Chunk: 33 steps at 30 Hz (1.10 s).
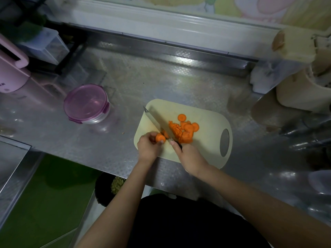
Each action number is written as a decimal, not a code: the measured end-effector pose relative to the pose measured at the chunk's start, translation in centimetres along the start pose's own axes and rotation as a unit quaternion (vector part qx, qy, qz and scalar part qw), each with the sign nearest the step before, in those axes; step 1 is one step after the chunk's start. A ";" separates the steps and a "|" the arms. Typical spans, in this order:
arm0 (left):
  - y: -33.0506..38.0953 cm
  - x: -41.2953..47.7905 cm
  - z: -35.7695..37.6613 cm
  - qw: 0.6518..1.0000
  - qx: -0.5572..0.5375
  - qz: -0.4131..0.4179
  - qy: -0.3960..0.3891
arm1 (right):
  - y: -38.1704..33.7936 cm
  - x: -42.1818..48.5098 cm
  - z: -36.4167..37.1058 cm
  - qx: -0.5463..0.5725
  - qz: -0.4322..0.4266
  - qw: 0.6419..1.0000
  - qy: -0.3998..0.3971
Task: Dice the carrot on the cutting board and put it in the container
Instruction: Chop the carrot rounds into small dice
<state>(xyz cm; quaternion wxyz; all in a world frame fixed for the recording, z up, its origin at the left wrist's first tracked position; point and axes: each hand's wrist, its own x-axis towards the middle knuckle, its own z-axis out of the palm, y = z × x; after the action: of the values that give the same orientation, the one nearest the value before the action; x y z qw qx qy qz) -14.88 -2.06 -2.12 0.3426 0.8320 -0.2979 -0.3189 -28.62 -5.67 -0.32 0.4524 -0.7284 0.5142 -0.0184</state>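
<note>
Both forearms reach in from the lower edge and meet over the near left corner of the cutting board (pixel 207 140). The left hand (pixel 149 146) lies knuckles up, its fingers curled round a short carrot stub (pixel 160 138) and pinning it to the board, the round cut face turned toward the camera. The right hand (pixel 189 156) clasps the black handle of a kitchen knife (pixel 155 120), with the forefinger stretched forward along the handle toward the blade. The long, flat steel blade runs diagonally away to the upper left, and its heel sits just beside the stub.

The board is a smooth, cream plastic rectangle with rounded corners and 1 oval grip hole at its right end. To the right of the blade lies a heap of carrot slices (pixel 187 128): bright orange rounds that overlap, with 1 round apart at the far side and a rougher chopped patch along the heap's left edge.

Well to the left of the board stands the round, clear container (pixel 97 119), closed by a translucent purple lid (pixel 84 102) with clip tabs. Everything rests on a steel countertop (pixel 143 83) embossed with a fine, shiny grid. A pink appliance (pixel 10 72) stands at the far left.
</note>
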 end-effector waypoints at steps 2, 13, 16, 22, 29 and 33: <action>0.0 -0.1 0.0 1.000 -0.004 0.006 0.004 | -0.2 0.0 -0.2 0.007 -0.001 1.000 -0.003; 0.3 0.2 0.5 0.996 -0.065 -0.052 0.039 | -1.2 -0.3 -1.5 0.033 -0.021 0.999 0.004; 0.4 0.1 0.5 0.991 -0.084 -0.088 0.053 | -1.3 -0.3 -1.6 0.020 -0.011 1.000 -0.008; 0.7 0.0 0.7 0.987 -0.103 -0.106 0.056 | -1.1 -0.1 -1.1 0.013 0.006 1.000 -0.008; 1.1 -0.1 0.5 0.982 -0.128 -0.127 0.057 | -1.4 0.5 -0.1 -0.031 -0.001 0.999 -0.007; 1.3 -0.4 0.4 0.983 -0.127 -0.121 0.060 | -1.9 0.5 -0.3 -0.038 0.021 0.998 -0.039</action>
<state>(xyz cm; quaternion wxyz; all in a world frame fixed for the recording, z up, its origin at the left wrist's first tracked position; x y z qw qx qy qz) -15.72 -2.72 -1.21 0.4221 0.8291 -0.1310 -0.3425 -27.11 -6.18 0.93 0.4446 -0.7341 0.5118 0.0393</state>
